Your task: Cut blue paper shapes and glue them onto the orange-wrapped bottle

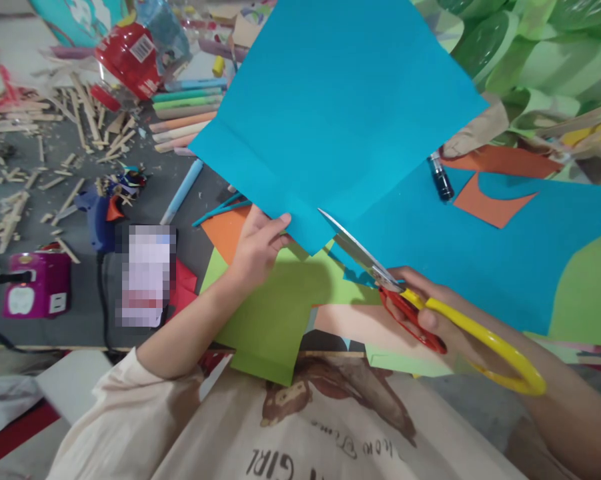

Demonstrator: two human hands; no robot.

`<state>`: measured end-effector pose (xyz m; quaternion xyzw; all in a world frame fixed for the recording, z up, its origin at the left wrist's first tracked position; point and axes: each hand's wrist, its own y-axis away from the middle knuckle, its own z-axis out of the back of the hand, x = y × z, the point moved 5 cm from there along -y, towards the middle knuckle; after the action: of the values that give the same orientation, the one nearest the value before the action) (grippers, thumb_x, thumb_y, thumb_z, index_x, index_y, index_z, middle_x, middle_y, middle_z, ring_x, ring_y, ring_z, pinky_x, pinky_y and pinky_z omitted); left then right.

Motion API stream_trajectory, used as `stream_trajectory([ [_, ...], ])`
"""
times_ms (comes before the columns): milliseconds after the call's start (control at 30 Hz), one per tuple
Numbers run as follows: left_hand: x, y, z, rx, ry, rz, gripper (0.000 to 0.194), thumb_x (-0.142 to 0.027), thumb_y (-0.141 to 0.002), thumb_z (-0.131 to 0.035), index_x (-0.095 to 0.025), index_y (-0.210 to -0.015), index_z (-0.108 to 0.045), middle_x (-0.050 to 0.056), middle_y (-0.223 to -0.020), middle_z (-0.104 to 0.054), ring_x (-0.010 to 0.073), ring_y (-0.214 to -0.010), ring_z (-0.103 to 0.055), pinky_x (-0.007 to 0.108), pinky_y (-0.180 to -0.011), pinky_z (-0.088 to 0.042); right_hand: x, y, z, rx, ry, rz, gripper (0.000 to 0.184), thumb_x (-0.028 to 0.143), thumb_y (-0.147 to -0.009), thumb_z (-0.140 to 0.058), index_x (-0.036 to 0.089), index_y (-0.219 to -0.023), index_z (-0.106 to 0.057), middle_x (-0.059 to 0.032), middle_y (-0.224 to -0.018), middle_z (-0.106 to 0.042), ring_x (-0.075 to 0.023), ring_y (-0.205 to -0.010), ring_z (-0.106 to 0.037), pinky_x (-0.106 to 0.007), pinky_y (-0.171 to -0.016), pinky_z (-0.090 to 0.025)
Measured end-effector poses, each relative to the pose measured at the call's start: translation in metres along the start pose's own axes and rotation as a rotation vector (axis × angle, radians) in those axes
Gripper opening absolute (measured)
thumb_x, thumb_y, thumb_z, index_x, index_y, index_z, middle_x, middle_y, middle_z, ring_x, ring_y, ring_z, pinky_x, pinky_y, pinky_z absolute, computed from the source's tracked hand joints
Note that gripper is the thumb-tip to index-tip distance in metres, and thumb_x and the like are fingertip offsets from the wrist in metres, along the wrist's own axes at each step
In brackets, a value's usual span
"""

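Toward the near edge of the surface, the left hand pinches the blue sheet, best held taut; the right hand clasps the scissors.

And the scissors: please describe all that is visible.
The scissors show a silvery, metal-looking blade, a red handle and a bigger yellow handle, both like plastic. The right hand grips them. The blade points forward and left, overlapping the lower corner of the raised blue paper; whether they touch is unclear.
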<state>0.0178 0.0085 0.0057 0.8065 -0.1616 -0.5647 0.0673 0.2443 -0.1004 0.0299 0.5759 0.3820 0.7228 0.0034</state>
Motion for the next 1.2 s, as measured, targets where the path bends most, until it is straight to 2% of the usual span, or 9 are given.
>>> stream_trajectory([
  [100, 0.000, 0.001, 0.000, 0.005, -0.030, -0.004, 0.055, -0.034, -0.076, -0.071, -0.028, -0.127, -0.053, 0.003, -0.110, -0.069, 0.0163, -0.085, -0.067, 0.021, -0.061, -0.053, 0.003, -0.001, -0.002, 0.053, -0.014, -0.052, 0.071, 0.085, -0.076, -0.044, 0.024, -0.113, -0.047, 0.0058, -0.064, -0.046, -0.0071, -0.047, -0.036, -0.021, -0.040, -0.030],
  [233, -0.001, 0.002, -0.001, 0.006, -0.058, -0.013, 0.056, -0.034, -0.077, -0.069, -0.028, -0.129, -0.051, 0.003, -0.108, -0.069, 0.0171, -0.086, -0.067, 0.024, -0.067, -0.056, 0.009, -0.005, -0.004, 0.059, 0.023, -0.070, 0.073, 0.085, -0.076, -0.044, 0.024, -0.117, -0.046, 0.0057, -0.066, -0.046, -0.0071, -0.048, -0.035, -0.021, -0.041, -0.029],
  [367, -0.002, 0.002, -0.002, -0.001, -0.058, -0.002, 0.056, -0.033, -0.076, -0.070, -0.028, -0.129, -0.052, 0.004, -0.108, -0.069, 0.0173, -0.086, -0.066, 0.024, -0.067, -0.056, 0.012, -0.008, -0.005, 0.048, 0.049, -0.060, 0.078, 0.089, -0.072, -0.043, 0.021, -0.110, -0.046, 0.0078, -0.061, -0.041, -0.0069, -0.044, -0.031, -0.022, -0.037, -0.027],
  [667, 0.001, 0.002, 0.000, 0.000, -0.073, -0.001, 0.052, -0.037, -0.076, -0.072, -0.027, -0.124, -0.054, 0.004, -0.109, -0.070, 0.0203, -0.094, -0.067, 0.028, -0.075, -0.057, 0.004, -0.006, -0.006, 0.041, -0.011, -0.016, 0.062, 0.077, -0.082, -0.048, 0.024, -0.114, -0.047, 0.0078, -0.062, -0.040, -0.0075, -0.046, -0.033, -0.022, -0.039, -0.029],
  [767, 0.001, 0.001, 0.000, -0.014, -0.062, -0.008, 0.050, -0.037, -0.075, -0.072, -0.027, -0.122, -0.057, 0.004, -0.111, -0.071, 0.0221, -0.100, -0.067, 0.029, -0.079, -0.057, 0.005, -0.009, -0.006, 0.012, -0.046, -0.027, 0.063, 0.077, -0.079, -0.051, 0.023, -0.109, -0.049, 0.0077, -0.062, -0.040, -0.0068, -0.045, -0.032, -0.022, -0.038, -0.027],
  [933, -0.003, -0.001, -0.001, -0.002, -0.076, -0.070, 0.049, -0.037, -0.074, -0.073, -0.024, -0.119, -0.059, 0.006, -0.116, -0.070, 0.0265, -0.117, -0.062, 0.037, -0.098, -0.051, 0.006, -0.013, -0.007, -0.037, -0.091, -0.069, 0.066, 0.078, -0.070, -0.060, 0.022, -0.104, -0.051, 0.0074, -0.059, -0.042, -0.0073, -0.042, -0.035, -0.022, -0.035, -0.029],
  [1033, -0.003, -0.003, 0.000, -0.001, -0.075, -0.069, 0.049, -0.037, -0.074, -0.074, -0.023, -0.118, -0.060, 0.007, -0.116, -0.071, 0.0273, -0.117, -0.062, 0.038, -0.100, -0.050, 0.008, -0.014, -0.007, -0.058, -0.063, -0.091, 0.071, 0.081, -0.066, -0.060, 0.022, -0.104, -0.050, 0.0068, -0.059, -0.043, -0.0081, -0.042, -0.035, -0.023, -0.035, -0.029],
  [1200, -0.001, -0.003, 0.001, 0.012, -0.042, -0.058, 0.050, -0.037, -0.073, -0.074, -0.023, -0.119, -0.060, 0.008, -0.119, -0.070, 0.0270, -0.119, -0.062, 0.038, -0.101, -0.050, 0.008, -0.013, -0.008, -0.033, 0.013, -0.068, 0.064, 0.077, -0.073, -0.059, 0.023, -0.105, -0.048, 0.0065, -0.062, -0.041, -0.0096, -0.046, -0.036, -0.024, -0.041, -0.029],
])
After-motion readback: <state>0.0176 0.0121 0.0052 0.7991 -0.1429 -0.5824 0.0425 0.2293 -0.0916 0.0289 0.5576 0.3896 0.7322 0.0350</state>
